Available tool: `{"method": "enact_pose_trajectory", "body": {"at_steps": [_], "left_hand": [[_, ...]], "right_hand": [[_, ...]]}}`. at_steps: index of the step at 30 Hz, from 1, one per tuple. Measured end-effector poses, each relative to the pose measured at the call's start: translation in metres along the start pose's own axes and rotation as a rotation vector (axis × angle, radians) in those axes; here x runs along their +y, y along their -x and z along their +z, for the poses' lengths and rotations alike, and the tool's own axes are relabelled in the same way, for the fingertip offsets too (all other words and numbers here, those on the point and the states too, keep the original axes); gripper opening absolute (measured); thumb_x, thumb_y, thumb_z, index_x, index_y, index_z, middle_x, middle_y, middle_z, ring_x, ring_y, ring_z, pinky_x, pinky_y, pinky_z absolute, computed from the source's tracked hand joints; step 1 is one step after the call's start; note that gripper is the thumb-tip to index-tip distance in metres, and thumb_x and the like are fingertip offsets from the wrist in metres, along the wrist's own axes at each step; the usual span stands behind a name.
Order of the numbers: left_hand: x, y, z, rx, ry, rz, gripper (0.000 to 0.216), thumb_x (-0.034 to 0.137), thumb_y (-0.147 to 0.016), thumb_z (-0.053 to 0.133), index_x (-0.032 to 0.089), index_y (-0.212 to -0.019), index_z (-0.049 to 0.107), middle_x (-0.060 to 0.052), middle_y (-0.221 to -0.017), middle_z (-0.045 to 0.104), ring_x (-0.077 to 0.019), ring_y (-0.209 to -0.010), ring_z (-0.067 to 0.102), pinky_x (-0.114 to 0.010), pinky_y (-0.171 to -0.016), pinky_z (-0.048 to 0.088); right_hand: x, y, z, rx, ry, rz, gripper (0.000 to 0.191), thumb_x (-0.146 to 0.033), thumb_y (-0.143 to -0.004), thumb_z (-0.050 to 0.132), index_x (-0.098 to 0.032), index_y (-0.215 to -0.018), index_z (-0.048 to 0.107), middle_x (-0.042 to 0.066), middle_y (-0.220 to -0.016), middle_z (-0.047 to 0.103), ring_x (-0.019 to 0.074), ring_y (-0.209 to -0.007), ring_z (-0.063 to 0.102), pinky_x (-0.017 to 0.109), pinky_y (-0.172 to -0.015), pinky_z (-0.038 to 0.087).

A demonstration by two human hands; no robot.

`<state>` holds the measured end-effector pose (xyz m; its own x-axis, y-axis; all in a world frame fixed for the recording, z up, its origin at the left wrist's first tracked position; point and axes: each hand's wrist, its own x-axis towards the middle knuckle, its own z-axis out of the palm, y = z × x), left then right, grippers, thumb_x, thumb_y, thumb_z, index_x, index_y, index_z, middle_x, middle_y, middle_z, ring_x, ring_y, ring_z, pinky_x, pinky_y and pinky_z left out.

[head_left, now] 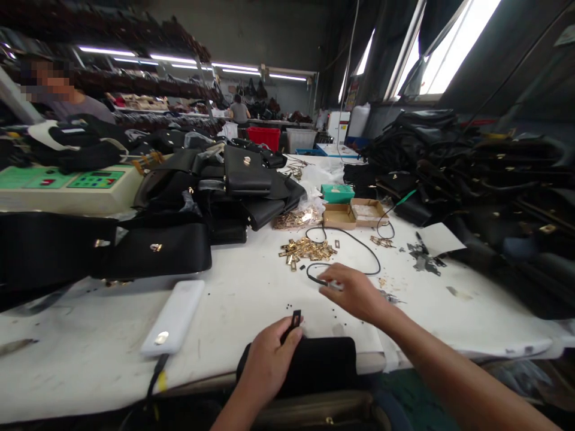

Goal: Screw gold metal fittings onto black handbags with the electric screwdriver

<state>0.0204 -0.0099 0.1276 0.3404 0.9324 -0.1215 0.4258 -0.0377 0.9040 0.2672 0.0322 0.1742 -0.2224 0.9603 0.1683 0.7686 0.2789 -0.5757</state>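
My left hand, at the front edge of the table, is closed on a black strap end with a rectangular slot in it. A black bag flap lies just below and right of that hand. My right hand is over the tabletop with curled fingers, beside the looped black cable. A small greyish piece shows between its thumb and fingers, too hidden to name. A thin grey metal tool tip shows behind the right wrist. Gold rectangular buckles are heaped beyond my right hand.
Finished-looking black bags are piled at left, more at right. A white power bank-like box lies front left. Cardboard trays, a green box and a white paper stand or lie farther back. Two people are in the background.
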Motion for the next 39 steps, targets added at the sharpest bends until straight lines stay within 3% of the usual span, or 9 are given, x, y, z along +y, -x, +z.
{"method": "enact_pose_trajectory", "body": {"at_steps": [3,6,9,19,23,26,30,34,39], "left_hand": [[-0.005,0.002,0.006,0.151,-0.078,0.01,0.028,0.041,-0.091,0.059,0.028,-0.111,0.075,-0.001,-0.101,0.077,-0.0225,-0.095,0.069,-0.032,-0.09,0.05],[-0.009,0.006,0.009,0.234,-0.107,0.019,0.025,0.04,-0.088,0.063,0.027,-0.106,0.074,0.0,-0.087,0.073,-0.0202,-0.082,0.066,-0.031,-0.082,0.049],[-0.01,0.007,0.009,0.228,-0.086,0.031,0.02,0.038,-0.089,0.063,0.027,-0.102,0.073,0.002,-0.085,0.071,-0.0185,-0.082,0.065,-0.03,-0.081,0.048],[-0.012,0.005,0.009,0.238,-0.078,0.072,0.019,0.038,-0.093,0.061,0.026,-0.102,0.072,0.001,-0.088,0.072,-0.0185,-0.084,0.067,-0.029,-0.082,0.048],[-0.008,0.004,0.005,0.229,0.004,0.121,0.027,0.041,-0.1,0.051,0.025,-0.102,0.073,-0.001,-0.095,0.074,-0.0188,-0.09,0.068,-0.029,-0.084,0.049],[-0.007,0.004,0.004,0.237,0.061,0.133,0.028,0.041,-0.099,0.052,0.024,-0.1,0.074,-0.002,-0.093,0.075,-0.0188,-0.088,0.068,-0.028,-0.083,0.049],[-0.01,0.003,0.005,0.268,0.101,0.097,0.025,0.04,-0.095,0.059,0.022,-0.097,0.075,-0.001,-0.088,0.075,-0.0177,-0.082,0.067,-0.028,-0.08,0.05],[-0.013,0.002,0.009,0.282,0.165,0.064,0.025,0.043,-0.093,0.062,0.021,-0.098,0.073,0.001,-0.083,0.073,-0.015,-0.073,0.063,-0.026,-0.07,0.049],[-0.012,0.0,0.01,0.282,0.171,0.089,0.029,0.042,-0.093,0.062,0.02,-0.108,0.074,-0.001,-0.089,0.074,-0.0143,-0.072,0.063,-0.025,-0.069,0.049]], "right_hand": [[0.001,-0.065,0.038,-0.07,0.182,0.002,0.031,-0.03,-0.085,0.07,-0.026,-0.115,0.074,0.007,-0.118,0.07,0.0242,-0.107,0.065,0.034,-0.091,0.049],[0.008,-0.097,0.061,-0.17,0.298,0.023,0.024,-0.032,-0.083,0.071,-0.027,-0.107,0.076,0.007,-0.117,0.07,0.026,-0.108,0.063,0.034,-0.088,0.048],[0.016,-0.106,0.068,-0.207,0.315,0.014,0.018,-0.032,-0.082,0.071,-0.026,-0.098,0.077,0.007,-0.11,0.07,0.0256,-0.105,0.062,0.034,-0.087,0.046],[0.028,-0.111,0.069,-0.197,0.276,-0.046,0.019,-0.031,-0.086,0.068,-0.027,-0.102,0.078,0.005,-0.112,0.071,0.0231,-0.106,0.063,0.03,-0.087,0.046],[0.016,-0.104,0.061,-0.136,0.234,-0.09,0.026,-0.03,-0.099,0.053,-0.022,-0.102,0.078,0.008,-0.11,0.073,0.023,-0.108,0.062,0.033,-0.094,0.044],[-0.004,-0.082,0.053,-0.022,-0.043,-0.015,0.027,-0.033,-0.098,0.054,-0.02,-0.097,0.078,0.007,-0.1,0.075,0.0207,-0.094,0.066,0.032,-0.085,0.048],[-0.03,-0.035,0.041,-0.183,-0.445,0.162,0.027,-0.04,-0.09,0.064,-0.018,-0.086,0.079,0.003,-0.079,0.075,0.0169,-0.074,0.066,0.027,-0.069,0.049],[-0.04,-0.005,0.036,-0.247,-0.562,0.275,0.027,-0.041,-0.085,0.069,-0.016,-0.083,0.077,0.003,-0.072,0.073,0.0155,-0.068,0.064,0.027,-0.068,0.049],[-0.04,-0.001,0.036,-0.285,-0.621,0.252,0.03,-0.042,-0.089,0.064,-0.015,-0.087,0.077,0.004,-0.075,0.073,0.015,-0.07,0.064,0.027,-0.07,0.049]]}}
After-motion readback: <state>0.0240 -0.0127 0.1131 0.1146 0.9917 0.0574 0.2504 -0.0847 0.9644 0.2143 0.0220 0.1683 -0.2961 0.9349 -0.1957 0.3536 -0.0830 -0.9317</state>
